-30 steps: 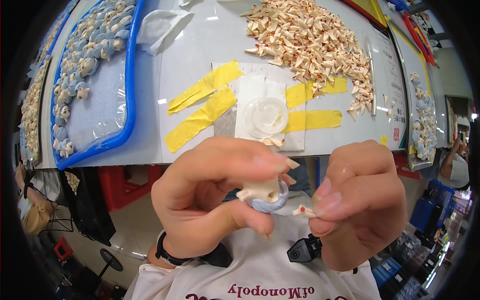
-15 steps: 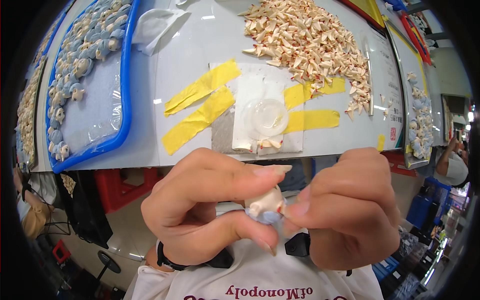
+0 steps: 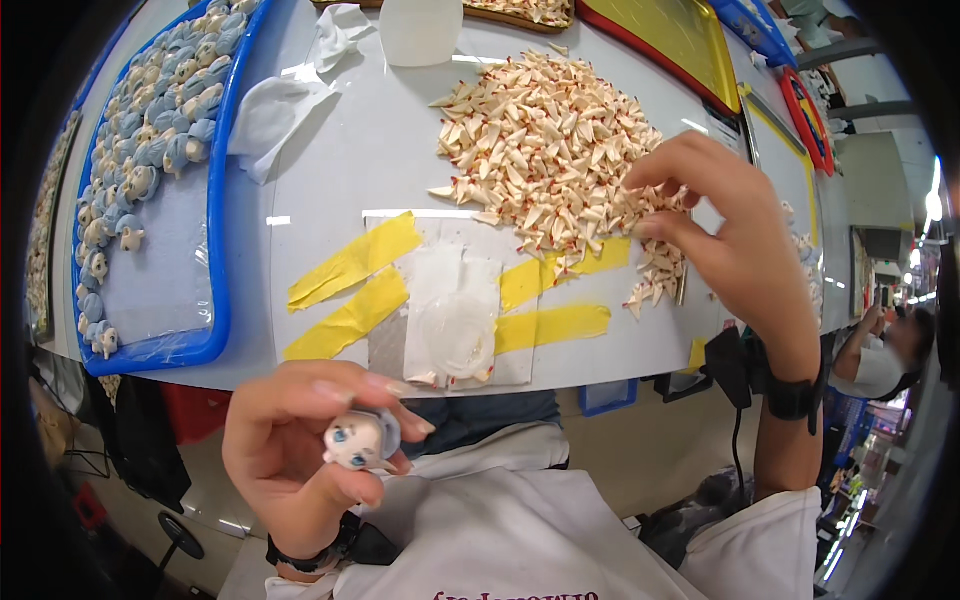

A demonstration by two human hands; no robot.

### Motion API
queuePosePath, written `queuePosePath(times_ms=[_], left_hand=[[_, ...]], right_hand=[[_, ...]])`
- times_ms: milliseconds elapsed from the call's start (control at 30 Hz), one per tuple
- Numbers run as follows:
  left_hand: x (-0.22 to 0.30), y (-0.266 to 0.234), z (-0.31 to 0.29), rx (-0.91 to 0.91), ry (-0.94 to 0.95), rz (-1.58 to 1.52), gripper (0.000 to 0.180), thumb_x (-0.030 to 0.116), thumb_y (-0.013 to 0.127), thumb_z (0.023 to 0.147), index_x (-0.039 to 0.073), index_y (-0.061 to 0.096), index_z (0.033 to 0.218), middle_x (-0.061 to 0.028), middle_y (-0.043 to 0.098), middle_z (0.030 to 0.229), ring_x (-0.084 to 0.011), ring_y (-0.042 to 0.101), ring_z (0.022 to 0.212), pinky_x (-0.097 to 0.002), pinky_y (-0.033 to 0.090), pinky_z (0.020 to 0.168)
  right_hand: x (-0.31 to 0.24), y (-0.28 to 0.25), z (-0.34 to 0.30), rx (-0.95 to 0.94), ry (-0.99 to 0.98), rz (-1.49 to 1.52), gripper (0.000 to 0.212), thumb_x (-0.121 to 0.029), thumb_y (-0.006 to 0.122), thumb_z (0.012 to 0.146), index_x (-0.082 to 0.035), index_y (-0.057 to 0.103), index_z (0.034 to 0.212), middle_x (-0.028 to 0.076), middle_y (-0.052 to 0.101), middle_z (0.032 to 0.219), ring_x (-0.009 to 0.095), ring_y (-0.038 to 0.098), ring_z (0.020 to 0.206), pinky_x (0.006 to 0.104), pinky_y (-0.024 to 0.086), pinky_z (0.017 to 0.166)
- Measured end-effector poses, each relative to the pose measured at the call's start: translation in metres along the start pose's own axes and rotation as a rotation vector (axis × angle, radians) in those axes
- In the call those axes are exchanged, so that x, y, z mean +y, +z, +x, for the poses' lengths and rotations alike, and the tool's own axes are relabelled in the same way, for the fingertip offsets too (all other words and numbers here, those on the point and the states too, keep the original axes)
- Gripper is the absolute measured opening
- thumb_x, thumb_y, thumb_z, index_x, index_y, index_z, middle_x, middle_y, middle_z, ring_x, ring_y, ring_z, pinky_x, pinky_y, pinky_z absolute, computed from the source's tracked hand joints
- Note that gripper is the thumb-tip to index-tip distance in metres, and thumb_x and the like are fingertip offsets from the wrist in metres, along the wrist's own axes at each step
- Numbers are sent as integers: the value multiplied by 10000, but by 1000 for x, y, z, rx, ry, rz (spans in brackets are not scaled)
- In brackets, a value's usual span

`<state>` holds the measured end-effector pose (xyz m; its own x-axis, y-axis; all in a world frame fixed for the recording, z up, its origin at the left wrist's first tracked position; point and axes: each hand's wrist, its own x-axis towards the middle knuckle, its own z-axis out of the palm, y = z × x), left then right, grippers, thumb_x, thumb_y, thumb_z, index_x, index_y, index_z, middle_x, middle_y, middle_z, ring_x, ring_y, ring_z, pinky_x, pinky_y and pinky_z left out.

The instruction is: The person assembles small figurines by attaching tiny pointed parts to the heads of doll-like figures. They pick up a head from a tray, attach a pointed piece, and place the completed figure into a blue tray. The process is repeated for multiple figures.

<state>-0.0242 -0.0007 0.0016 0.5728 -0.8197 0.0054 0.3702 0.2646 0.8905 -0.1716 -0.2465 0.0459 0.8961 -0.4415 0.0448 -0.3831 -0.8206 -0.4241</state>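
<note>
A small doll head (image 3: 355, 440) with painted blue eyes and pale blue hair is pinched between the thumb and fingers of my left hand (image 3: 290, 450), just off the table's front edge. Its painted side is turned up. My right hand (image 3: 705, 215) reaches over the right side of a heap of small cream pointed pieces (image 3: 560, 140) with red ends. Thumb and forefinger are apart there, close to the pieces, and I see nothing held between them. A round translucent dish (image 3: 458, 335) stands on a pad held by yellow tape (image 3: 355, 262), with a few pieces at its front.
On the left, a blue-rimmed tray (image 3: 218, 250) holds many blue-haired heads. Crumpled white tissue (image 3: 275, 115) and a translucent white container (image 3: 420, 30) lie toward the back. A yellow tray (image 3: 680, 45) with a red rim stands at the far right. Another person (image 3: 885, 350) sits at right.
My right hand has left the doll head and moved out to the heap. My left hand has shifted left with the head, turning its painted side upward. The view has tilted.
</note>
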Motion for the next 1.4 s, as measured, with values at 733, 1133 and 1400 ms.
queuePosePath(times_ms=[733,1133,1400], left_hand=[[8,-28,8,-112,49,57,287,212,602,803,-11,497,950,-185,477,989,-242,594,729,-265,501,554],[1,-28,4,-104,32,12,331,232,624,800,-18,479,960,-197,508,956,-225,598,653,-248,500,502],[-5,-10,6,-92,-7,58,346,296,647,783,59,450,940,-129,493,961,-183,560,695,-182,419,463]], right_hand=[[-2,-8,-2,151,236,144,135,34,579,725,23,584,860,45,605,851,102,565,767,224,446,725],[17,-10,-68,100,478,-41,119,-15,602,653,7,589,769,83,584,722,169,550,640,275,425,608],[15,1,-70,172,405,-127,94,-9,573,693,26,550,777,131,570,726,243,557,652,291,433,622]])
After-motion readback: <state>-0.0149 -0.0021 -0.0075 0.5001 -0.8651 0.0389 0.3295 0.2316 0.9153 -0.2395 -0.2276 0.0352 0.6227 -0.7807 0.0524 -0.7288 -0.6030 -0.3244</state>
